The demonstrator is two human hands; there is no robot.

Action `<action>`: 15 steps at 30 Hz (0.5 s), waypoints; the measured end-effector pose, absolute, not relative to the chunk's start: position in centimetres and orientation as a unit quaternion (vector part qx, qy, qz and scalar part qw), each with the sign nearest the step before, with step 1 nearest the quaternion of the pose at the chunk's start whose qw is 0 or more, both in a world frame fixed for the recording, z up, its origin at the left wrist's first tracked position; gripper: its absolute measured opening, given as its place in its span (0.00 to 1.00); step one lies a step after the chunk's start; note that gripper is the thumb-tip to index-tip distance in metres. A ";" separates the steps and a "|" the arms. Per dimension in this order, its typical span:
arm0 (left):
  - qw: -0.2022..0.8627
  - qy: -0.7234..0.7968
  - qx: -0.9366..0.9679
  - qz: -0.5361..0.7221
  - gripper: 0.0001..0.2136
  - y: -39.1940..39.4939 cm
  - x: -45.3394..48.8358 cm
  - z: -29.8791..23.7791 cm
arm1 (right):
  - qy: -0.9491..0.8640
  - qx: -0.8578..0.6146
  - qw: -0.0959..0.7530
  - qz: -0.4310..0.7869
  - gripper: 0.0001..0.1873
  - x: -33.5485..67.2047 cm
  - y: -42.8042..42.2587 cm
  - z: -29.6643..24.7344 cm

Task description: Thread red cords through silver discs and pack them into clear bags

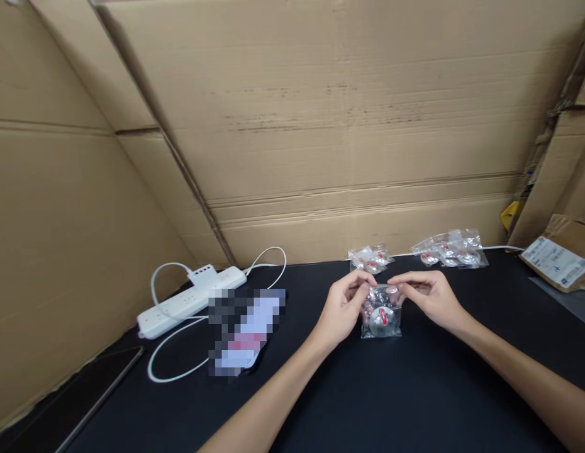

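Observation:
Between my two hands is a small clear plastic bag (382,322), with a round silvery piece bearing a red mark in its lower part. My left hand (345,304) pinches the bag's upper left corner between thumb and fingers. At the upper right corner, my right hand (427,296) pinches it the same way. Something darker shows through the upper part of the bag, too small to make out. Just behind my left fingertips lies a group of similar clear bags (370,258) with silvery, red-marked pieces.
Another pile of such bags (449,250) lies at the back right. To the left are a white power strip (191,303), a looped white cable (156,380) and a pixelated phone-like object (248,336). A labelled brown package (559,258) sits far right. Cardboard walls (321,126) enclose the black tabletop (349,402).

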State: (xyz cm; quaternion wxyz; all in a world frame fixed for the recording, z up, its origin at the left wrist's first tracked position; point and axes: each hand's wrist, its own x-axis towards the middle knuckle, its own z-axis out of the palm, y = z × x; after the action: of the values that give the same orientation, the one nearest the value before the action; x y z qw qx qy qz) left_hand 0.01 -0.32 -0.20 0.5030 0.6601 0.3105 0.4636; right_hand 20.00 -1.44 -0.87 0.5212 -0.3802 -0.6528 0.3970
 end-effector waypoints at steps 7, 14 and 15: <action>0.527 0.318 0.637 0.464 0.09 -0.5 -0.1 0.0 | -0.681 -0.373 0.510 0.370 0.12 20.3 -1.7 -0.7; 0.472 0.331 0.656 0.487 0.08 -0.4 -0.1 -0.2 | -0.667 -0.383 0.520 0.372 0.13 19.8 -1.6 -0.6; 0.458 0.334 0.665 0.487 0.07 -0.4 -0.1 -0.4 | -0.659 -0.386 0.523 0.379 0.14 19.7 -1.6 -0.7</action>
State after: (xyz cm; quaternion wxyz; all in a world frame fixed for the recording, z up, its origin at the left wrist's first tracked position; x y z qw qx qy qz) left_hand -0.10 -0.41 -0.37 0.4581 0.6645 0.3338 0.4870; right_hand 19.66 -1.62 -0.71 0.5228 -0.3859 -0.6591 0.3786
